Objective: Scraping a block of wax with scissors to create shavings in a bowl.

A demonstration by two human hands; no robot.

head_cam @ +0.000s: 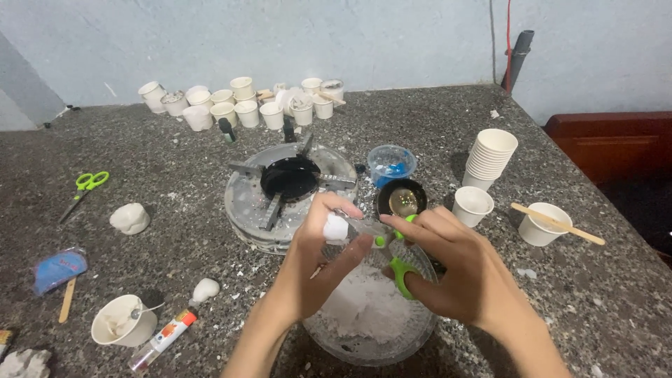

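White wax-like chunk (335, 228) sits pinched in the left hand (315, 262), fingers and thumb closed on it, held above the clear glass bowl (420, 329) at the near edge of the speckled grey stone table (560, 294). Green-handled scissors (383, 241) are in the right hand (455, 273): fingers through the green loops, grip closed on the handles, metal blades pointing left and touching the chunk. Can't tell whether the blades are open or shut. Bowl holds a heap of white flaky shavings (364, 304), directly under both hands.

Outward from there:
- Round metal burner with a black centre pan (290, 183), just behind the hands.
- Small black pot with shiny contents (402, 199), right of the burner; clear plastic tub with blue stuff (392, 164) behind it.
- Stack of white paper cups (490, 157), a single paper cup (472, 205), and another cup with a wooden stick across it (544, 222), all to the right.
- Cluster of small white cups (238, 105) along the far edge by the wall.
- Left side: second pair of green scissors (84, 190), white lump (129, 218), blue packet (59, 269), wooden stick (67, 299).
- Near left: paper cup with a spoon in it (124, 320), glue stick tube (164, 339), small white piece (206, 289).
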